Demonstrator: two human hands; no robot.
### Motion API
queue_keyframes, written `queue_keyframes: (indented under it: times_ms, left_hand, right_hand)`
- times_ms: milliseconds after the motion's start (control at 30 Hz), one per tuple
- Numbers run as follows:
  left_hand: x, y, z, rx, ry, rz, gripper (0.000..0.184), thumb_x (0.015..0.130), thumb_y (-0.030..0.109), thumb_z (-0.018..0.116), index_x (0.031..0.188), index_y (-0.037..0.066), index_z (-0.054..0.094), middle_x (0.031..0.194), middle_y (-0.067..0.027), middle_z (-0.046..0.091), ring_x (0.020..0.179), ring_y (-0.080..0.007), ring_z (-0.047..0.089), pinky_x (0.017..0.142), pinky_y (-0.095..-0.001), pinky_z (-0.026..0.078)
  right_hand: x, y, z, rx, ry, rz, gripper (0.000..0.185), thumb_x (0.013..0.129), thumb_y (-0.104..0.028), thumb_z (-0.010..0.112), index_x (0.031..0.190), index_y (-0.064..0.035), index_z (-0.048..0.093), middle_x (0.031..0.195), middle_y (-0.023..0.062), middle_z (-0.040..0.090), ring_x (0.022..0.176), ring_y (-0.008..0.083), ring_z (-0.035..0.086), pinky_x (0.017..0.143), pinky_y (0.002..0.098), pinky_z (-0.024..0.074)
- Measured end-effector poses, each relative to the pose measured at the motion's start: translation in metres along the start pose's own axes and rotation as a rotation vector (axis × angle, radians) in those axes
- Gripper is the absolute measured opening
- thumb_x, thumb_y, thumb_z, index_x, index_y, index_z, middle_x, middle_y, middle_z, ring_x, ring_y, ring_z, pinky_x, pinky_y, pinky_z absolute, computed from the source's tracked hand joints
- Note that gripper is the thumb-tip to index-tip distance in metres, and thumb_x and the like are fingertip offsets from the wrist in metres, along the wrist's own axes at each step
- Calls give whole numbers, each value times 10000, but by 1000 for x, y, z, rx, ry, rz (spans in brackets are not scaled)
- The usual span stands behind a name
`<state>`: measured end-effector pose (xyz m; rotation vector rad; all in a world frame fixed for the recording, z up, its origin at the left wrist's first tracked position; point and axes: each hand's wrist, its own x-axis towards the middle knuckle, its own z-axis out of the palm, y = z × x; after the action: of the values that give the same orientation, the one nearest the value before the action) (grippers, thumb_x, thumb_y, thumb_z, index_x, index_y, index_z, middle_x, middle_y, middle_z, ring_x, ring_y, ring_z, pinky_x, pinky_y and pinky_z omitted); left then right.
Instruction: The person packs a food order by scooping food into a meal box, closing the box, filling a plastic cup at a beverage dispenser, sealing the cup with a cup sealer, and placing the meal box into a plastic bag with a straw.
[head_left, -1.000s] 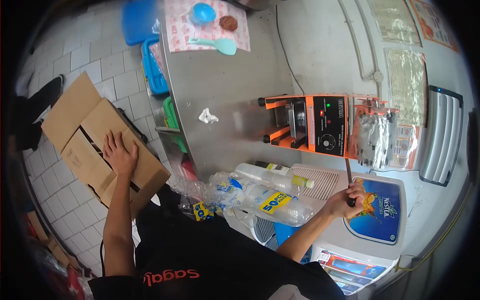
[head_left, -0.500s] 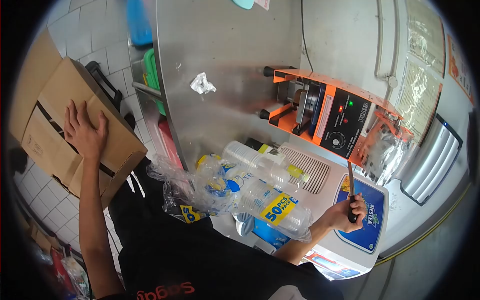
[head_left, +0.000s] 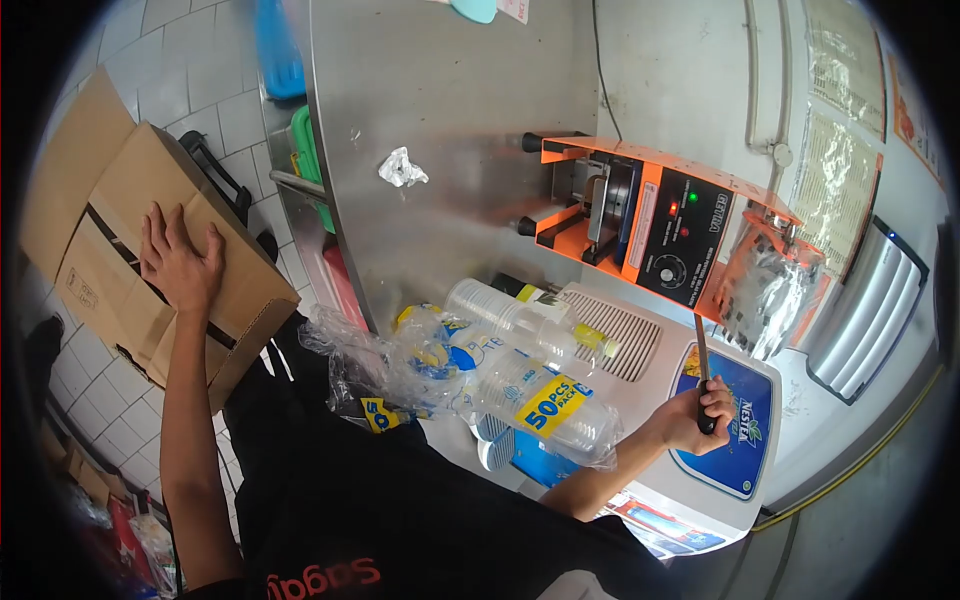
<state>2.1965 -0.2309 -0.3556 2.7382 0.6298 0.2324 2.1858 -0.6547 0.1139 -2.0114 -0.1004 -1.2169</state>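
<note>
My left hand [head_left: 185, 262] lies with spread fingers on top of a cardboard box [head_left: 245, 285], next to a dark tape strip. At the far left, a flap [head_left: 82, 170] of the box stands out. My right hand [head_left: 697, 416] is wrapped round the black grip of a metal lever [head_left: 703, 350]. The lever's upper end meets the edge of an orange cup sealing machine [head_left: 670, 240], whose black panel has a dial and lit lamps. Clear plastic cups [head_left: 540, 385] in a wrapper printed "50 PCS PACK" lie between my arms.
A steel counter [head_left: 450, 120] bears crumpled white scrap [head_left: 403, 167]. Below the sealer stands a pale dispenser [head_left: 640, 350] with a blue Nestea panel. A yellow-capped bottle [head_left: 590, 340] lies beside the cups. A roll of film [head_left: 770, 290] hangs at the sealer's right end.
The view has shifted slightly. My left hand and the box have moved a little to the right in view. My right hand keeps its grip on the lever.
</note>
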Motion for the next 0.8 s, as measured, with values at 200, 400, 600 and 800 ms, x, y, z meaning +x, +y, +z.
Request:
queue_keyframes:
  times_ms: [200, 400, 600, 800]
  left_hand:
    - [0, -1, -1, -34, 4, 11, 588, 874, 467, 597, 1354, 137, 515, 1563, -84, 327, 1443, -289, 271, 1117, -535, 200]
    - [39, 86, -37, -1004, -35, -435, 437, 900, 321, 653, 1252, 83, 553, 1328, -124, 541, 1224, -263, 512, 1027, -410, 371]
    - [34, 319, -123, -1776, -1331, -100, 293, 957, 212, 591, 1196, 45, 557, 998, -66, 640, 902, -158, 647, 791, -284, 525]
    - [-31, 507, -25, -1793, -1537, -250, 318, 880, 192, 610, 1123, 5, 527, 994, -73, 618, 916, -117, 606, 770, -274, 495]
  right_hand:
    - [153, 7, -90, 289, 140, 167, 263, 873, -265, 484, 702, -65, 480, 661, 87, 473, 713, 255, 514, 794, 413, 451]
    - [163, 6, -31, -195, 483, 265, 836, 978, -446, 458, 1543, 5, 39, 1602, 218, 110, 1494, 354, 115, 1210, 469, 139]
    - [74, 7, 14, -607, 190, 7, 527, 986, -304, 545, 1380, 38, 473, 1370, 208, 515, 1261, 281, 519, 1111, 418, 339]
    - [88, 5, 43, -1220, -77, -185, 497, 864, -301, 738, 1257, -20, 618, 1203, 120, 601, 1085, 223, 582, 950, 375, 449]
